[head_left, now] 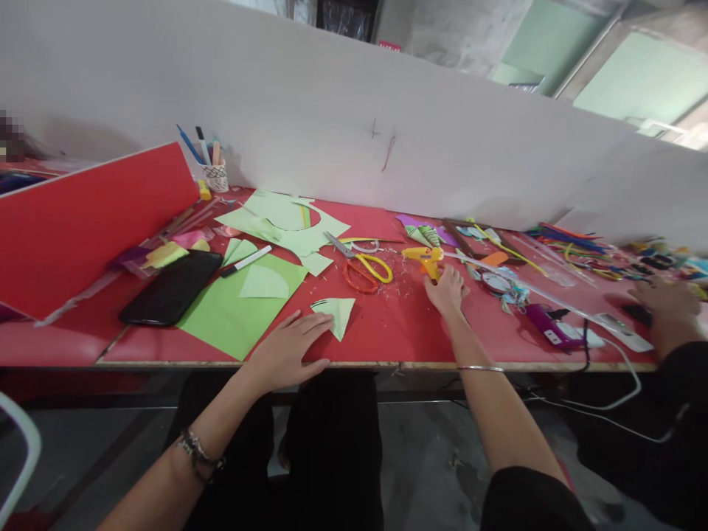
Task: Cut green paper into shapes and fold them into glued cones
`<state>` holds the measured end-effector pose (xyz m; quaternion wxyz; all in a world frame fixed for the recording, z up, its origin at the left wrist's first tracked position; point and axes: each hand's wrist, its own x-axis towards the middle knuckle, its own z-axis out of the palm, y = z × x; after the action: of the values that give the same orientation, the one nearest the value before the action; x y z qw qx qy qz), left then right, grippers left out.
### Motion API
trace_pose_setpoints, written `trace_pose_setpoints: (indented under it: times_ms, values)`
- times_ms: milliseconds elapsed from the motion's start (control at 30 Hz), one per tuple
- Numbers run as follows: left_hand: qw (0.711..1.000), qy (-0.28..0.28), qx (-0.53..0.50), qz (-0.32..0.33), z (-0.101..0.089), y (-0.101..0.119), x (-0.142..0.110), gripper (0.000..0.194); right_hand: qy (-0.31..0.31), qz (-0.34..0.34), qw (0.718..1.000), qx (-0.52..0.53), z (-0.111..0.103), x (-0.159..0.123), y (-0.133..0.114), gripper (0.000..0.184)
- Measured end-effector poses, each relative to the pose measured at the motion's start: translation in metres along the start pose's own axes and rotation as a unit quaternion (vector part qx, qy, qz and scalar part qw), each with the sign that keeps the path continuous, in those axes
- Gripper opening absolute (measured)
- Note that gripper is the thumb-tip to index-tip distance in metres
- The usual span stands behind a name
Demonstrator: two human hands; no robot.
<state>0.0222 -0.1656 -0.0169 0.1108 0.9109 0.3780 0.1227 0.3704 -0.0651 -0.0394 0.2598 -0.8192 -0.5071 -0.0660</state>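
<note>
My left hand (290, 345) lies flat at the table's front edge, fingers stretched out. Its fingertips touch a small pale green paper wedge (341, 316) with dark lines drawn on it. To the right, my right hand (447, 292) is closed round the handle of a yellow hot glue gun (423, 254), whose nozzle points left. Scissors (368, 269) with one red and one yellow handle lie open between the hands, farther back. Left of them are a bright green sheet (221, 321), a pale green cut piece (264, 282) and a marker (247, 261).
A black phone (171, 289) and a raised red board (99, 221) are at left, with a pen cup (215, 175) behind. Green paper scraps (326, 223) lie at the back. A purple device (553, 328) with cables and another person's hand (669, 306) are at right.
</note>
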Motion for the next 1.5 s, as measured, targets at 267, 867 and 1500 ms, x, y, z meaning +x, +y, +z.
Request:
trace_pose_setpoints:
  times_ms: [267, 867, 1500]
  values:
    - [0.998, 0.003, -0.054, -0.014, 0.001, -0.003, 0.003, 0.050, 0.060, -0.014, 0.998, -0.004, -0.009, -0.025, 0.009, 0.040]
    - [0.963, 0.037, 0.051, -0.264, -0.003, -0.003, 0.047, 0.026, -0.015, -0.137, 0.990, -0.028, -0.021, -0.094, -0.010, 0.022]
    - [0.967, -0.018, -0.174, -0.187, -0.040, -0.049, 0.068, 0.028, -0.027, -0.131, 0.991, 0.002, -0.024, -0.095, -0.009, 0.024]
